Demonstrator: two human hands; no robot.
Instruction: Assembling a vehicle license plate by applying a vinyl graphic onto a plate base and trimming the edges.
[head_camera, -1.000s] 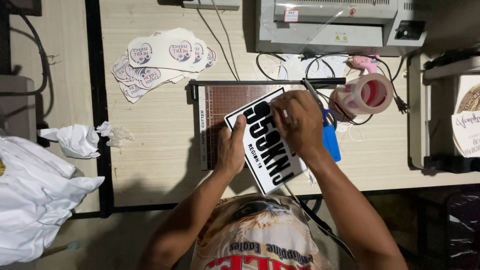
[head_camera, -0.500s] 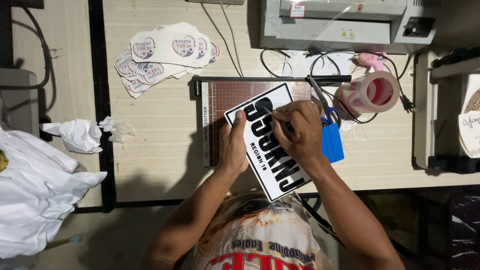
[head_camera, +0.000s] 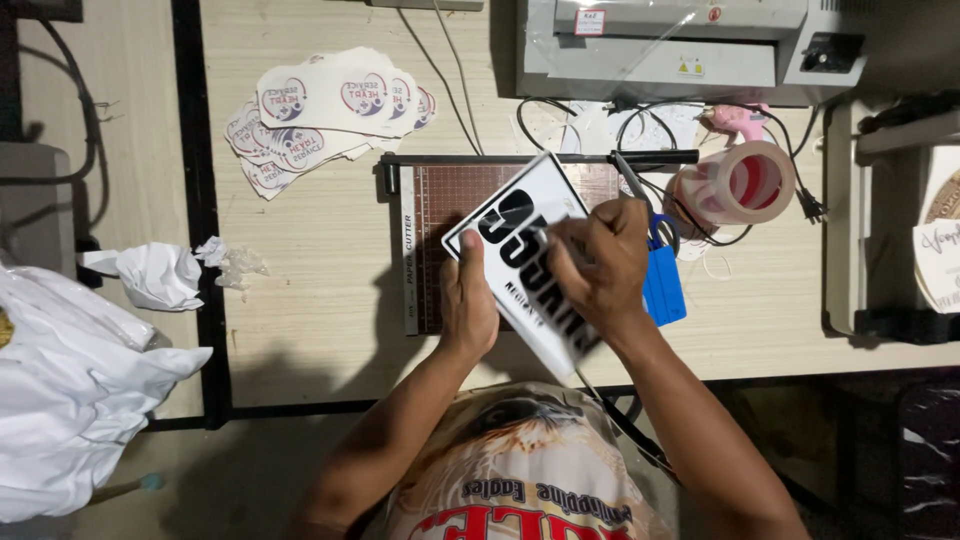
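Spanning most of the view, a pale wood-grain counter (head_camera: 320, 300) is seen from above, crossed by a black strip at its left, with a dim floor below its near edge. A grey laminating machine (head_camera: 680, 45) is set along the far edge, and a heap of white cloth (head_camera: 70, 400) is piled at the left, beyond the black strip. A paper cutter (head_camera: 430, 215) with a brown gridded bed lies at the middle of the counter. A fan of round-cornered printed stickers (head_camera: 330, 110) is spread to the far left of it, and a crumpled white wad (head_camera: 150, 275) is left near the black strip. A roll of clear tape (head_camera: 735, 185) rests to the right of the cutter, among black cables, with a pink object just behind it. A blue flat tool (head_camera: 662, 285) lies just beside the right wrist.

Above the cutter bed, a white sign with bold black lettering (head_camera: 520, 250) is held tilted, one corner pointing away. The left hand (head_camera: 468, 300) is closed on the sign's near left edge, thumb on the printed face and fingers hidden beneath. The right hand (head_camera: 600, 265) is laid over the sign's right part, its grip curled shut with fingertips pressed to the printed face; whether something small is pinched there cannot be told.
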